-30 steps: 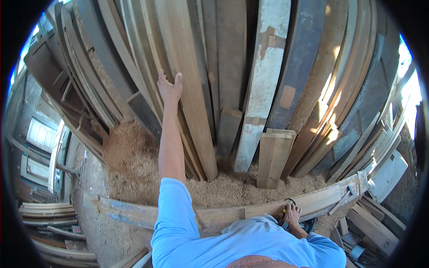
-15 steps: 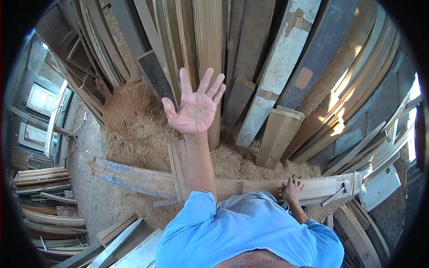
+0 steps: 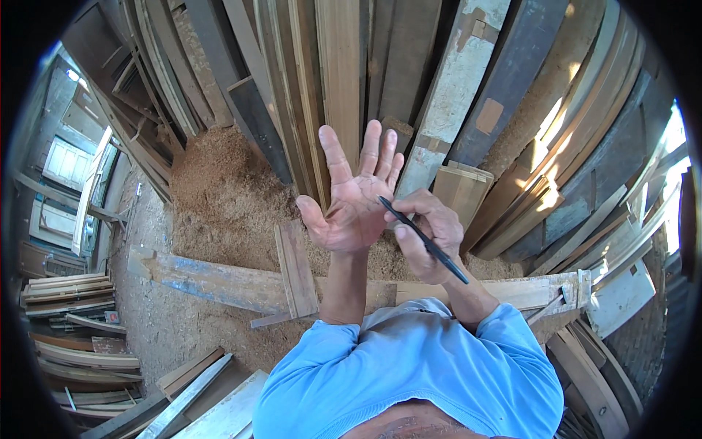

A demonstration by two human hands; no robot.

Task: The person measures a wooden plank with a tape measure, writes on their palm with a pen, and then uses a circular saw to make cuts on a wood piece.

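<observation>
My left hand (image 3: 352,208) is raised with the palm up and the fingers spread, holding nothing. My right hand (image 3: 437,228) pinches a slim black pen (image 3: 442,258) between thumb and fingers. The pen slants, its tip against or very close to the left palm on the little-finger side; contact is hard to make out. Fine dark lines show on the palm. Both hands are above a long worn plank (image 3: 219,286) that runs across in front of my body.
Tall boards (image 3: 341,80) lean in a row along the far side. Sawdust (image 3: 227,190) is heaped at their feet. A short wooden piece (image 3: 295,269) rests across the plank. Stacked lumber (image 3: 84,362) lies at the left, with more boards (image 3: 592,380) at the lower right.
My right hand has come up from the plank to my left palm, now with the pen in it. The left hand has shifted slightly right and nearer, still spread.
</observation>
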